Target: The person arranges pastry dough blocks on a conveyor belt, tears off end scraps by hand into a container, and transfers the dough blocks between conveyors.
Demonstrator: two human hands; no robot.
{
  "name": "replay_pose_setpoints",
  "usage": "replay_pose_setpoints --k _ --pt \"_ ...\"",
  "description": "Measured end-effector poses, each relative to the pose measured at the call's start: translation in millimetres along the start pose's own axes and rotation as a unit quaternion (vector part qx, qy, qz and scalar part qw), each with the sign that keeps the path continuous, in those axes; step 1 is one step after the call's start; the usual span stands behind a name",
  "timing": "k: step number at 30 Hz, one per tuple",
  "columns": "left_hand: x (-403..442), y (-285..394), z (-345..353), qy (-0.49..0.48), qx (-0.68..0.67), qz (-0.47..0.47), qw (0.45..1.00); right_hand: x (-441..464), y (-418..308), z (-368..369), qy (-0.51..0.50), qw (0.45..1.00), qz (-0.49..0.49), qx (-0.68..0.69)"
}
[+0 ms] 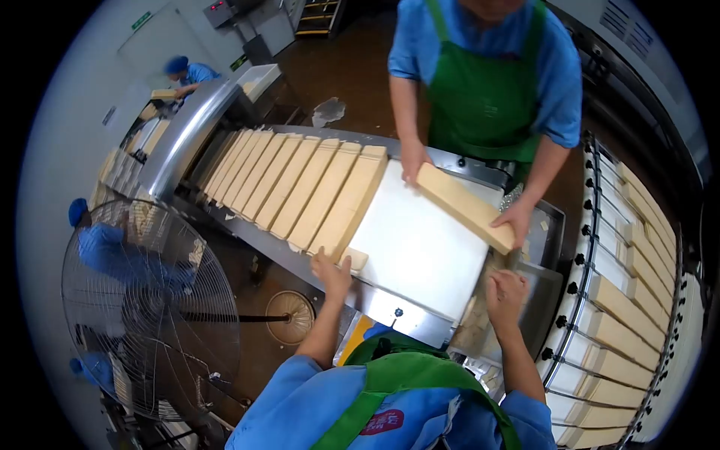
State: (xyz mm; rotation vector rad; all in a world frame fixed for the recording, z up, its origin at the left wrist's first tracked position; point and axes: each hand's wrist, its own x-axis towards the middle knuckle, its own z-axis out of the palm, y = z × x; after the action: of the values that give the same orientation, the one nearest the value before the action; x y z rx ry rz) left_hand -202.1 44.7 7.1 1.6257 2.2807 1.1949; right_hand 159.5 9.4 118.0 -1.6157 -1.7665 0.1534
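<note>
Left hand point(333, 275): fingers at the near end of the endmost long, cream, rectangular bar point(358, 202); I can't tell if they grip.
Endmost bar: at the edge of the flat white board point(431, 236).
Right hand point(508, 292): fingers curled, contents hidden (poor angle for me), near the matching cream bar point(463, 205) a green-aproned co-worker point(487, 105) holds.
Handling: I'd support both ends against bending.

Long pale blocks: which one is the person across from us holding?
The slanted block with a hand at each end, apart from the row on the left.
</note>
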Motion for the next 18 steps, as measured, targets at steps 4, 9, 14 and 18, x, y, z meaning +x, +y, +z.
replay_pose_setpoints --k 4,9,14,18 --pt "31 -51 -10 -0.075 0.098 -0.192 0.974 26 -25 60 -0.045 0.997 -0.046 0.033" --pt "46 -48 -10 -0.185 -0.024 -0.162 0.969 55 -40 136 -0.120 0.991 -0.056 0.033" --pt "57 -35 -10 -0.213 -0.102 -0.167 0.957 115 -49 236 -0.242 0.968 0.054 -0.029" --pt "55 -32 -7 -0.204 -0.010 -0.087 0.975 158 -61 304 -0.213 0.970 0.024 -0.115"
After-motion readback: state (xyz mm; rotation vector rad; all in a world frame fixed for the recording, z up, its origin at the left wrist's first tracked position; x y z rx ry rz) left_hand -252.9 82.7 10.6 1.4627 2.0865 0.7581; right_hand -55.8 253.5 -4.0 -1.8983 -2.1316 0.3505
